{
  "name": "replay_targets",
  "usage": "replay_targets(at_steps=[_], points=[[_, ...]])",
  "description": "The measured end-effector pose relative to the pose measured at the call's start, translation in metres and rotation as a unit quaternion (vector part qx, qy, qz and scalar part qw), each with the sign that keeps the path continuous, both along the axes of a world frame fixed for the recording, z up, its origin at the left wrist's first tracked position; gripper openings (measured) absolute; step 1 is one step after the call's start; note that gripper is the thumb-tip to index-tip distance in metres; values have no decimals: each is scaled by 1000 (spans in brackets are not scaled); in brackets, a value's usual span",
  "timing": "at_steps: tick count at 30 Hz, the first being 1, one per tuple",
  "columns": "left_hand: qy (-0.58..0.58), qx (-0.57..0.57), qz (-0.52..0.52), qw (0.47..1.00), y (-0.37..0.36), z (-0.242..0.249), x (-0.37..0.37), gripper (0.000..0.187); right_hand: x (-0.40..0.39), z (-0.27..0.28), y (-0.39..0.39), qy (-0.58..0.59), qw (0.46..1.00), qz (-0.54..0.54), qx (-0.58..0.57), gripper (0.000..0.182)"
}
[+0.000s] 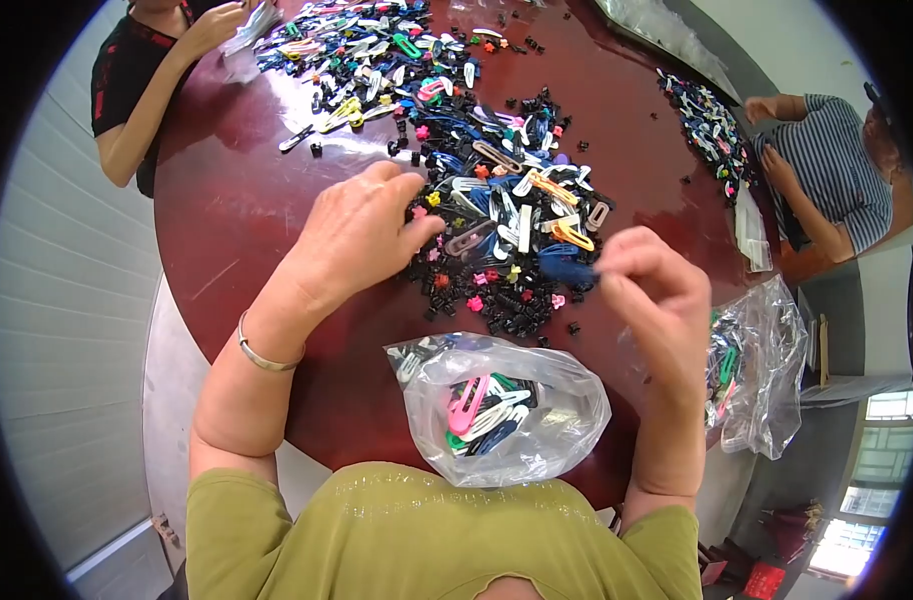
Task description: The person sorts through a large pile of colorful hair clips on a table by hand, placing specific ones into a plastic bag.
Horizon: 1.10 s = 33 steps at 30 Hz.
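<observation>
A heap of hair clips (pixel 525 228) in many colours, mixed with small black claw clips (pixel 522 312), lies in front of me. My left hand (pixel 365 225) rests at the heap's left edge, thumb and forefinger apart with nothing seen between them. At the right edge, my right hand (pixel 662 290) pinches a dark blue hair clip (pixel 569 269), blurred by motion, just over the heap. Between my forearms, close to my body, a clear plastic bag (pixel 567 425) lies with its mouth open. Inside it are a pink hair clip (pixel 468 403) and several white, green and dark blue ones.
The round dark red table (pixel 247 240) carries more clips at the back (pixel 377 50) and a pile at right (pixel 712 130). Another filled plastic bag (pixel 767 370) sits at my right. One person (pixel 142 85) works at far left, another in a striped shirt (pixel 827 165) at right.
</observation>
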State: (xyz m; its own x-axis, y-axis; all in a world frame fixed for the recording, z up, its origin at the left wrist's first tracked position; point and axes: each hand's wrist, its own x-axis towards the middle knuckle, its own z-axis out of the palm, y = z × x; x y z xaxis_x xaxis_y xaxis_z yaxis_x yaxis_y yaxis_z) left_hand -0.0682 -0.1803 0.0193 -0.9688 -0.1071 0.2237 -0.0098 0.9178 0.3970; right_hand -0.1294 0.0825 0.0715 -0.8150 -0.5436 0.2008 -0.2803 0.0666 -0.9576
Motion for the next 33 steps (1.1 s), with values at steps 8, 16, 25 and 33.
replay_targets(at_steps=[8, 16, 25, 33], points=[[-22, -6, -53, 998, 12, -8, 1, 47, 3, -8, -1, 45, 994, 91, 43, 17], [-1, -8, -41, 999, 19, -15, -3, 45, -15, -55, -17, 170, 972, 35, 157, 15], [5, -13, -59, 998, 20, -15, -2, 46, -8, -71, -35, 399, 885, -21, 239, 19], [19, -7, -57, 998, 19, -16, -2, 45, -14, -67, -27, 384, 905, -46, 178, 12]])
